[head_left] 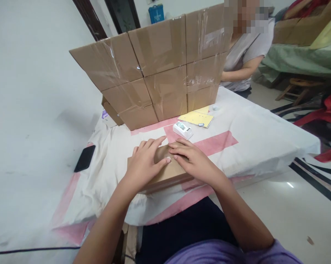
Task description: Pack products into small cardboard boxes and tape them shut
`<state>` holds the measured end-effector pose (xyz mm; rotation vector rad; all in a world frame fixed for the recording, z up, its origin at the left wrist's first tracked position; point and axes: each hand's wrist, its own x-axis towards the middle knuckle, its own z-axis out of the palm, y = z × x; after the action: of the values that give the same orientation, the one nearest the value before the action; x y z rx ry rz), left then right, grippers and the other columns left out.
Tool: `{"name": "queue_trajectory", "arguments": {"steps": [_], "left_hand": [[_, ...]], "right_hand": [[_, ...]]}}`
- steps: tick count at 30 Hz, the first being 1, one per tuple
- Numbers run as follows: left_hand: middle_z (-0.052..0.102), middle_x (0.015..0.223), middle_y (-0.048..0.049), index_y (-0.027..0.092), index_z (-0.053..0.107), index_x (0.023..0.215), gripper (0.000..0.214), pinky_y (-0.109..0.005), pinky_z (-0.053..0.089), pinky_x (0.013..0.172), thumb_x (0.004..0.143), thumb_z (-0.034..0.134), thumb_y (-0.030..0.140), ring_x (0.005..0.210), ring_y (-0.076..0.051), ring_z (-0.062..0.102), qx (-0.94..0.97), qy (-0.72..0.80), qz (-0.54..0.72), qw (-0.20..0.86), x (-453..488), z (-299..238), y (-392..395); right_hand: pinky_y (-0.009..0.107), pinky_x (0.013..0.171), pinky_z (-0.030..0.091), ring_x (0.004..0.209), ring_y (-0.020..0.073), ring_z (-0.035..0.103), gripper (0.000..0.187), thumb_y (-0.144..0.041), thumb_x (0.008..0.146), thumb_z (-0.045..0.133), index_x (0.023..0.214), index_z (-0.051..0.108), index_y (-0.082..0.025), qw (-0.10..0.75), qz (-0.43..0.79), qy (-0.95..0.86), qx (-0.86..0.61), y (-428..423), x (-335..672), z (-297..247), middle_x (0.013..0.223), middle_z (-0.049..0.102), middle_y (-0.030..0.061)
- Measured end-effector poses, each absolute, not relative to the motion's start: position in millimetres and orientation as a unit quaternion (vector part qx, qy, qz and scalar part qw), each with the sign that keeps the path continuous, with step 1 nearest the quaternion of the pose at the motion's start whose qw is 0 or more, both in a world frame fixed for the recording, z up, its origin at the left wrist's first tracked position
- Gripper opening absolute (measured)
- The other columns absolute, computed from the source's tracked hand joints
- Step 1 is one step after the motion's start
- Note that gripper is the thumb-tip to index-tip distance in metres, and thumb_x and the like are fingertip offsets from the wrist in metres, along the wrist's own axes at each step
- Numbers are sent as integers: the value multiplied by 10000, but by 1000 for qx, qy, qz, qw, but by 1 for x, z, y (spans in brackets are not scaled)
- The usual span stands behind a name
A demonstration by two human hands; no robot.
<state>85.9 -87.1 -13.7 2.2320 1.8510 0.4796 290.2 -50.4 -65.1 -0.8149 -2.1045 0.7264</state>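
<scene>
A low brown cardboard box [165,174] lies on the cloth-covered table right in front of me. My left hand [144,161] rests on the left part of its top, fingers stretched out and thumb reaching toward the middle. From the other side my right hand [191,159] lies flat on the box, its fingertips close to the left thumb. A small whitish spot shows by the left thumb tip; I cannot tell what it is. Just beyond the box sits a small white device [182,130] with a greenish label or window.
Stacked, taped cardboard boxes [165,71] form a wall across the table's far side. A yellow card [197,118] lies before them. At the left edge is a black phone [84,158]. Behind the boxes at right is another person [243,58]. A wooden stool [300,86] stands beyond.
</scene>
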Motion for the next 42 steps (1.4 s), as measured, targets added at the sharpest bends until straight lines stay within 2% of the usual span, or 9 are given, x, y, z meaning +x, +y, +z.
{"name": "queue_trajectory", "arguments": {"steps": [2, 7, 13, 18, 25, 37, 42], "left_hand": [[617, 1469, -35, 354, 514, 1458, 551, -538, 361, 1094, 942, 618, 515, 1332, -326, 537, 745, 635, 149, 137, 84, -16, -84], [649, 1436, -6, 361, 605, 1321, 371, -575, 296, 1159, 990, 518, 503, 1343, -304, 559, 725, 643, 160, 188, 84, -23, -78], [640, 1431, -18, 356, 594, 1299, 380, -576, 322, 1160, 971, 517, 531, 1331, -309, 565, 732, 630, 166, 201, 81, -28, -74], [611, 1461, -53, 335, 544, 1368, 558, -540, 395, 1120, 900, 580, 637, 1341, -331, 559, 757, 610, 142, 187, 75, -32, -73], [631, 1440, -31, 357, 578, 1306, 420, -562, 366, 1123, 949, 513, 568, 1317, -319, 574, 738, 628, 146, 198, 80, -31, -73], [673, 1382, -21, 350, 618, 1256, 387, -544, 384, 1129, 958, 494, 564, 1277, -306, 613, 731, 638, 161, 183, 82, -30, -74], [682, 1368, -11, 368, 616, 1256, 374, -547, 372, 1132, 956, 509, 563, 1272, -306, 612, 727, 637, 166, 198, 82, -28, -74]], "right_hand": [[559, 1179, 452, 1438, 278, 484, 325, -140, 992, 542, 1214, 751, -253, 377, 289, -821, -317, -50, 291, -66, 1386, 686, 50], [546, 1186, 445, 1436, 261, 477, 323, -132, 987, 521, 1175, 757, -249, 388, 296, -816, -311, -50, 290, -69, 1384, 686, 39], [560, 1216, 395, 1475, 263, 437, 371, -91, 941, 514, 1180, 747, -255, 391, 318, -807, -309, -52, 290, -74, 1444, 651, 33], [583, 1246, 324, 1522, 282, 381, 373, -129, 894, 598, 1222, 715, -262, 400, 337, -801, -291, -55, 295, -79, 1471, 624, 53], [582, 1271, 251, 1542, 309, 335, 323, -311, 891, 673, 1207, 716, -259, 452, 365, -785, -216, -50, 301, -102, 1367, 663, 80], [591, 1208, 338, 1498, 338, 394, 301, -460, 895, 608, 1082, 714, -249, 524, 344, -752, -205, -45, 289, -123, 1252, 714, 111], [575, 1189, 363, 1455, 341, 441, 385, -539, 928, 569, 1142, 690, -243, 516, 322, -771, -189, -44, 291, -123, 1281, 688, 132]]}}
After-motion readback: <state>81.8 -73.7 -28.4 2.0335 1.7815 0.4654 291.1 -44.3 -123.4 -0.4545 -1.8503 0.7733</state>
